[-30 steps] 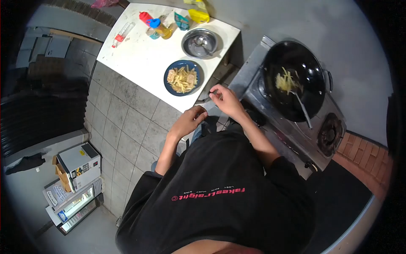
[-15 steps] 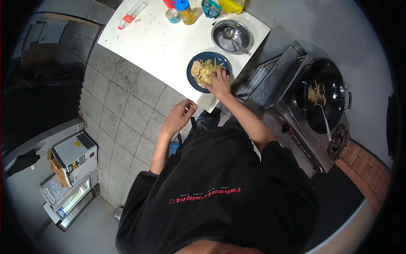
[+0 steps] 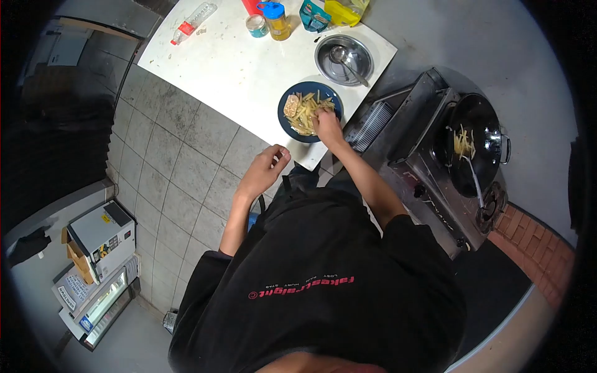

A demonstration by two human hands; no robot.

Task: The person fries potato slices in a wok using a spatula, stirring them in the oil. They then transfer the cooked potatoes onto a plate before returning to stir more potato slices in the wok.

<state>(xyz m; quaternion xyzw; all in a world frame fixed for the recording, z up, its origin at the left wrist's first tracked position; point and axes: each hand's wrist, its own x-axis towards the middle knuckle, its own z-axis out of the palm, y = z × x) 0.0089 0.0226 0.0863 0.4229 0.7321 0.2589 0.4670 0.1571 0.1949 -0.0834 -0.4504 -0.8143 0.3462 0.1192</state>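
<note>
A dark blue plate (image 3: 285, 128) sits near the corner of the white table, holding pale fries (image 3: 303, 118) and a light brown, flat piece of food (image 3: 291, 105) at its left side. My right hand (image 3: 328, 126) reaches over the plate's right side, fingers curled together on the fries; the fingertips are partly hidden. My left hand (image 3: 266, 169) hangs in front of the table edge, fingers loosely bent and apart, with nothing in it.
The white table (image 3: 230, 74) also bears a steel bowl (image 3: 323, 65) with a ladle (image 3: 349, 65), a jar with a blue lid (image 3: 279, 28), a small tin (image 3: 255, 26), pouches and a plastic bottle (image 3: 194, 23). Right, a black wok (image 3: 482, 118) with fries sits on a gas stove (image 3: 413, 168).
My right hand has drawn its fingers together into a pinch on the fries. The left hand has barely moved. The whole view has shifted slightly.
</note>
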